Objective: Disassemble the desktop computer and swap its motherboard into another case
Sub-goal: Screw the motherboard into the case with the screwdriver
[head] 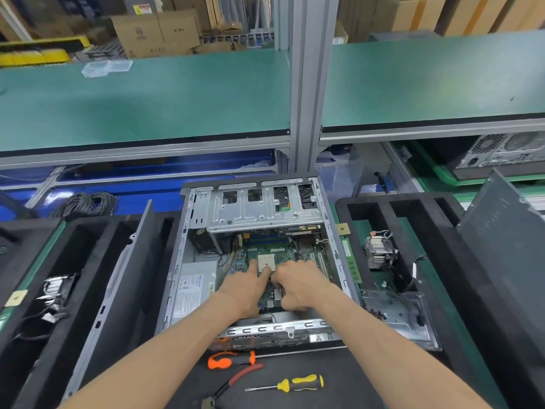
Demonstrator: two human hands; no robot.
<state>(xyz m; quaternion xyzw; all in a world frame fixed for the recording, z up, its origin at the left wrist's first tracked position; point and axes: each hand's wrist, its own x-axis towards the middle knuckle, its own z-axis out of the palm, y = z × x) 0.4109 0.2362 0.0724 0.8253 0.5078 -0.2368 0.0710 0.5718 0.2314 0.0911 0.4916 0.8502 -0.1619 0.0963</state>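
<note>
An open grey computer case (188, 231) lies in front of me with its green motherboard (280, 255) inside, below a metal drive cage (259, 214). Both hands reach into the case. My left hand (250, 283) rests on the board with fingers stretched toward the pale CPU socket (266, 261). Beside it, my right hand (298, 283) has its fingers curled down onto the board; what it holds is hidden. A silver power supply (194, 286) sits in the case's left part.
A removed heatsink fan (379, 252), a RAM stick (352, 261) and a metal bracket (398, 317) lie on the right. A side panel (129, 261) leans in the black foam tray on the left. An orange screwdriver (227, 360), pliers (236, 379) and a yellow screwdriver (298, 383) lie near me.
</note>
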